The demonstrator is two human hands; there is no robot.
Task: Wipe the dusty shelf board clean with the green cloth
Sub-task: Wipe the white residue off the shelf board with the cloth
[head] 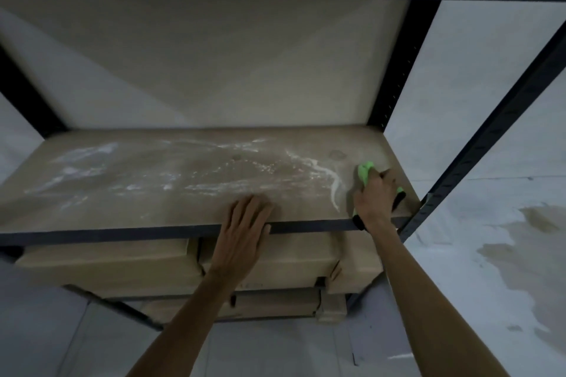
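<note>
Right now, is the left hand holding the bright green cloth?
No, the bright green cloth is under the right hand, while the left hand rests flat on the dusty brown shelf board.

One view only, nothing being shared. Scene is being shot from a head-worn wide-angle camera, being pointed forward and down. The shelf board (183,168) is being framed close, across mid-frame. Both the left hand (245,223) and right hand (375,196) on the green cloth (365,173) are being caught near, below centre. The floor (490,269) is being picked up bottom and right.
</note>
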